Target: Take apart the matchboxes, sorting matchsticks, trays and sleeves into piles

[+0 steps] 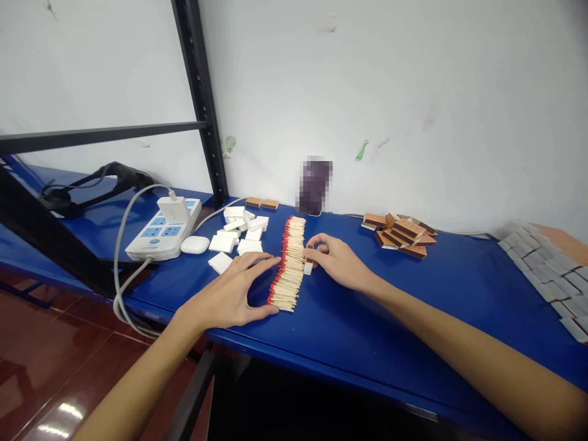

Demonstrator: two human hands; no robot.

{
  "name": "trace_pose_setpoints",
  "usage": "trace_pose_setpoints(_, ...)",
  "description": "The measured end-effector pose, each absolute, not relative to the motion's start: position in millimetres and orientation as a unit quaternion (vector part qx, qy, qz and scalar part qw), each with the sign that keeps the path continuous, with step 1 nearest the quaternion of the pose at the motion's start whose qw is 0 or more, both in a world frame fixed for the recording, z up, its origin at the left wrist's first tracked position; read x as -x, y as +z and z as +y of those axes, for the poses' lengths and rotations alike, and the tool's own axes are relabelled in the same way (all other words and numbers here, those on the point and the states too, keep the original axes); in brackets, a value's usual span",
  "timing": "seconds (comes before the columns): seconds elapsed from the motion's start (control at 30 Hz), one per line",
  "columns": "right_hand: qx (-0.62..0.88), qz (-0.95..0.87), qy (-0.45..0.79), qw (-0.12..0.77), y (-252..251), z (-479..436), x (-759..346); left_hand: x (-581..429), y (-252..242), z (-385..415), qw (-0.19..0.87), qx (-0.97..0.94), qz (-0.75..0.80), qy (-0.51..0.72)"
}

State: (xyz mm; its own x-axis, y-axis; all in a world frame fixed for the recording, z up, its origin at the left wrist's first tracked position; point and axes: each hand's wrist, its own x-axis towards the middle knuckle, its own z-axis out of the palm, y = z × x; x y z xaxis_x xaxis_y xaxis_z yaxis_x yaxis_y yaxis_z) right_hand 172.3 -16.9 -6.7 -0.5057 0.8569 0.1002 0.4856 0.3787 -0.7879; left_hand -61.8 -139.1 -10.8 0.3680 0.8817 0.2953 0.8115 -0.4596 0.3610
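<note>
- The row of matches (290,263) lay on the blue tabletop (459,288), red heads to its left, its near end just short of the front edge (321,369)
- Left of the row, the left hand (232,293) was spread wide, thumb beside the near end and fingertips at the red heads, holding nothing
- Right of the row, close against its pale ends, the right hand (337,262) pinched a small matchbox (309,267), partly hidden by the fingers
- Farther left of the row lay loose white pieces (222,243), then a power strip (158,239), leaving little room that way
- Beyond its far end stood a blurred dark shape (315,187), near the wall (459,122)
- The widest stretch of tabletop lay right of the row, past the matchbox pile (407,233), to the stacked boxes (546,275)
</note>
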Motion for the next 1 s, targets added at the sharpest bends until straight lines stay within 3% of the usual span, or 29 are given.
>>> trace_pose_setpoints(1.0, 0.436, -0.786, 0.356, 0.253, -6, -37, -180, 60, -7, -139, 0.066, -0.836, 0.498, 0.222)
